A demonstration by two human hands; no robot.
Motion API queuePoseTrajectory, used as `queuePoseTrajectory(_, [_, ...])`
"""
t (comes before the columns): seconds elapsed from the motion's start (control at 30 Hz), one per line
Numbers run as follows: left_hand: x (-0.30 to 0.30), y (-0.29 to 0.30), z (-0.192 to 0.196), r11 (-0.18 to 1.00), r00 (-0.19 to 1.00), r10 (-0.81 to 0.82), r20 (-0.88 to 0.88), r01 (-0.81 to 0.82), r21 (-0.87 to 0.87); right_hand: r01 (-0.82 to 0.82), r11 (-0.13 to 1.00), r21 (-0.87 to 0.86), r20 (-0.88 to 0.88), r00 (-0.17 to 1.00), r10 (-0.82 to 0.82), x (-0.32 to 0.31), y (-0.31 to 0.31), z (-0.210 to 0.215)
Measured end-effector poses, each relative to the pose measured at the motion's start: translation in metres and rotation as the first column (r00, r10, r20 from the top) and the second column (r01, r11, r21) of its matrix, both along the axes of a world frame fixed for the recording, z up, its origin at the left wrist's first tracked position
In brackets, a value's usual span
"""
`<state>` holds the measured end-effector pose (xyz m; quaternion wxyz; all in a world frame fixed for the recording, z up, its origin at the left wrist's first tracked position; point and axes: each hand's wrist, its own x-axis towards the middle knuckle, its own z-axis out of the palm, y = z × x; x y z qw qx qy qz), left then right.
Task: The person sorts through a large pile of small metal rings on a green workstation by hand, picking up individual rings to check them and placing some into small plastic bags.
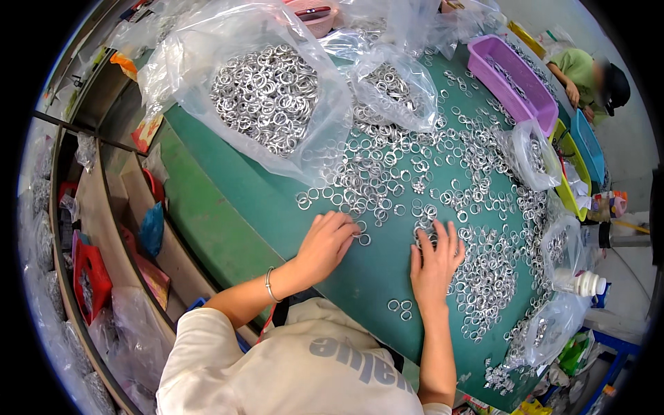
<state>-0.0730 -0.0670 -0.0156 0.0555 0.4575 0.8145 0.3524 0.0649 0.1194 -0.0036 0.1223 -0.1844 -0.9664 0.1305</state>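
Observation:
Many small silver metal rings (366, 176) lie loose on the green tabletop (360, 283) in front of me. My left hand (325, 243) is closed, its fingers bent and drawn together beside a couple of rings (364, 239); whether one is pinched there is hidden. Fingers spread, my right hand (436, 266) reaches over a small cluster of rings (427, 211) and touches the table among them. To its right spreads a dense heap of rings (487, 277). Three or so rings (400, 306) lie apart, nearer to me.
A large clear plastic bag (325, 90) full of rings stands at the far left, a smaller bag (422, 104) beside it. Along the right are a purple bin (512, 62), a lime tray (570, 187) and a white bottle (588, 283). A person in green (581, 72) sits beyond.

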Motion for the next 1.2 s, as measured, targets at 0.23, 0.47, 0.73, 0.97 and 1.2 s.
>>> queuePoseTrajectory(0.23, [0.059, -0.016, -0.002, 0.991, 0.975, -0.129, 0.182, 0.12, 0.059, -0.152, 0.981, -0.119, -0.157, 0.979, 0.132, -0.046, -0.018, 0.007])
queuePoseTrajectory(0.47, [0.069, -0.005, 0.007, 0.978, 0.95, -0.18, 0.256, 0.147, 0.145, -0.178, 0.984, -0.029, -0.247, 0.955, 0.166, -0.111, -0.007, -0.016])
queuePoseTrajectory(0.73, [-0.054, 0.022, 0.007, 0.961, 0.959, 0.247, -0.14, -0.224, 0.163, -0.31, 0.947, -0.086, -0.098, 0.948, 0.301, -0.057, -0.016, 0.021])
queuePoseTrajectory(0.97, [-0.066, 0.04, -0.004, 0.969, 0.963, 0.21, -0.171, -0.181, 0.169, -0.333, 0.893, -0.303, -0.168, 0.941, 0.294, -0.04, -0.011, 0.027])
queuePoseTrajectory(1.2, [-0.07, 0.032, -0.005, 0.946, 0.981, 0.186, -0.056, -0.164, 0.279, -0.193, 0.979, -0.065, -0.124, 0.975, 0.184, -0.11, -0.016, 0.005])
